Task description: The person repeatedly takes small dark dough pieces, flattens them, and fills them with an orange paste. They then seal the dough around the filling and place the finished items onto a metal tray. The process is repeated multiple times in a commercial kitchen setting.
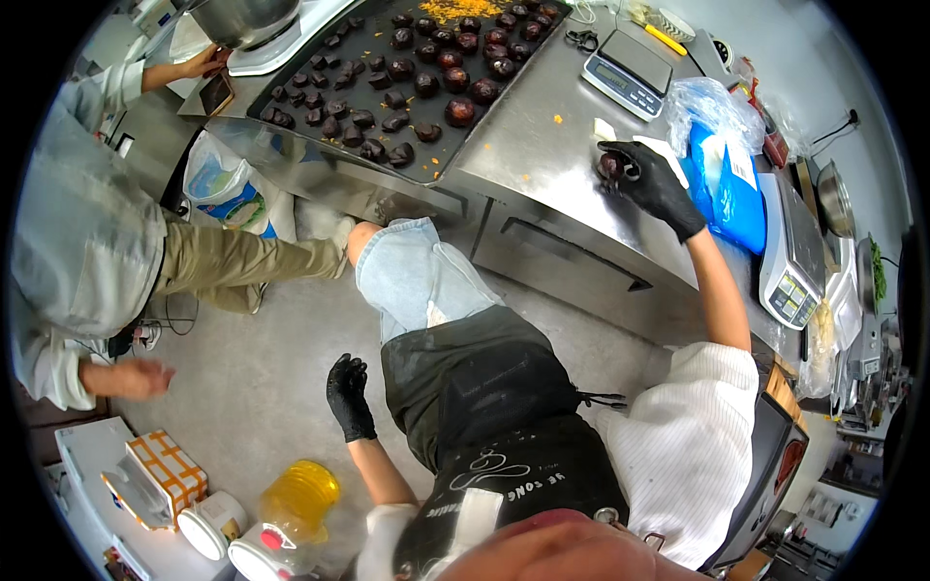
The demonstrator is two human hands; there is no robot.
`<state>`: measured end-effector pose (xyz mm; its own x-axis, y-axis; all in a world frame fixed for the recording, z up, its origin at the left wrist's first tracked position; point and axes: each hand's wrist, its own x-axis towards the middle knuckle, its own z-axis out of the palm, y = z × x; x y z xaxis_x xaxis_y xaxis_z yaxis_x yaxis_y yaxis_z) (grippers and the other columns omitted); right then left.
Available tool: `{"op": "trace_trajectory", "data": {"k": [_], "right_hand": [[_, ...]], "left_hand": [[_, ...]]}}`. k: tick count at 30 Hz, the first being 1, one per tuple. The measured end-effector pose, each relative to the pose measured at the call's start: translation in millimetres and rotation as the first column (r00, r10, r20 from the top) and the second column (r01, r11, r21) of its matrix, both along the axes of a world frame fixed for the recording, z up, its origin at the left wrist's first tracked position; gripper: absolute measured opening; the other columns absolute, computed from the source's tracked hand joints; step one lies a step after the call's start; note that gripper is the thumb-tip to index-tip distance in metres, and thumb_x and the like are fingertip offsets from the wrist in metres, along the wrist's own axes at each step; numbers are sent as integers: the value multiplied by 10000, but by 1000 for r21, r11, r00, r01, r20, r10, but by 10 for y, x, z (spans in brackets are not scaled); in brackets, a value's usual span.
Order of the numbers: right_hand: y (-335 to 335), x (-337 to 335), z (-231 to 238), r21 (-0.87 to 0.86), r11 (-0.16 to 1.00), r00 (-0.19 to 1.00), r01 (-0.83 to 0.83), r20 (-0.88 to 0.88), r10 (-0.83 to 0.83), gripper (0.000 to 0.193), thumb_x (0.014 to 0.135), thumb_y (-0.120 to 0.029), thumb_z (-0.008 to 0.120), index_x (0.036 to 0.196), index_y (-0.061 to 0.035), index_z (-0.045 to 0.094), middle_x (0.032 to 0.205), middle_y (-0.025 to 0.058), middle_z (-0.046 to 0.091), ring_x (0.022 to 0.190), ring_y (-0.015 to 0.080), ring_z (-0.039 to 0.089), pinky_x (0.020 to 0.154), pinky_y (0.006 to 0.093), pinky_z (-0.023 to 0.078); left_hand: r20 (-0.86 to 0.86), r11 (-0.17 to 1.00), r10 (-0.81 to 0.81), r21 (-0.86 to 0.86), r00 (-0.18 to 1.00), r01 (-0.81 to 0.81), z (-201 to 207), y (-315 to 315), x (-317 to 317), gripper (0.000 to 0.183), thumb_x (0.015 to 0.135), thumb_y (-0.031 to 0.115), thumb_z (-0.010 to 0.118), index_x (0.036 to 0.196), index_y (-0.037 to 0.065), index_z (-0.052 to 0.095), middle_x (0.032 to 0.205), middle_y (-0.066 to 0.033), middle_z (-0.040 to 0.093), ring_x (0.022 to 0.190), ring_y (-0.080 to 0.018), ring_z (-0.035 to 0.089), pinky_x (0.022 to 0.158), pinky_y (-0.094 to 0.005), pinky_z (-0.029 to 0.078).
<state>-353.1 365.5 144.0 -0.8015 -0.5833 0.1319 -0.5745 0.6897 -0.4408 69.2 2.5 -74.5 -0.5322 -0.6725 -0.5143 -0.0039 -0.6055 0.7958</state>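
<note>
In the head view, the right hand in a black glove (657,186) reaches forward over the silver steel counter (538,145), fingers curled around a dark reddish-brown round piece (610,168) near the counter's front edge. The fingers hide part of that piece. The left hand in a black glove (349,395) hangs apart from the counter, fingers bent; whether it holds anything I cannot tell. A black rectangular tray (431,174) bearing similar pieces is cut off at the top.
</note>
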Motion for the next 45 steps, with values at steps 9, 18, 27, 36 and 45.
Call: {"op": "trace_trajectory", "data": {"k": [9, 18, 27, 36, 45], "right_hand": [[-3, -42, 202, -518, 854, 878, 54, 432, 207, 423, 866, -154, 657, 1260, -35, 556, 1153, 55, 615, 1049, 164, 600, 915, 288, 470], [-210, -236, 414, -691, 609, 554, 390, 704, 444, 434, 924, -174, 595, 1311, -13, 488, 1114, 30, 617, 1017, 100, 577, 891, 240, 472], [-681, -727, 416, -705, 651, 620, 283, 652, 436, 533, 853, -59, 645, 1341, 12, 441, 1231, 93, 564, 1137, 187, 544, 998, 329, 444], [-1006, -1285, 310, -580, 798, 852, 165, 491, 180, 522, 794, -82, 734, 1273, -25, 535, 1179, 75, 614, 1032, 144, 599, 905, 280, 497], [-985, -1260, 335, -403, 913, 985, -61, 123, 119, 524, 718, -83, 789, 1208, -153, 619, 1087, -8, 659, 915, 108, 613, 801, 274, 509]], "left_hand": [[-4, 1000, 18, -7, 1000, -18, 187, 76, 45, 353, 931, 234, 457, 1185, 32, 593, 1037, -118, 637, 951, -224, 608, 865, -316, 465], [22, 992, 128, 11, 991, -129, 263, -47, -16, 327, 905, 238, 497, 1130, 40, 626, 966, -88, 661, 867, -203, 624, 792, -297, 470], [138, 993, 84, 66, 987, -94, 114, -453, -209, 382, 932, 282, 449, 1202, 50, 587, 1082, -127, 637, 973, -236, 605, 888, -336, 447], [194, 989, 111, 76, 975, -128, 229, -668, -597, 377, 937, 270, 447, 1193, 31, 586, 1100, -133, 627, 982, -250, 596, 899, -341, 436], [193, 999, 30, 19, 981, -34, 120, -679, -592, 376, 936, 245, 455, 1221, 24, 560, 1083, -143, 628, 990, -252, 609, 892, -336, 445]]}}
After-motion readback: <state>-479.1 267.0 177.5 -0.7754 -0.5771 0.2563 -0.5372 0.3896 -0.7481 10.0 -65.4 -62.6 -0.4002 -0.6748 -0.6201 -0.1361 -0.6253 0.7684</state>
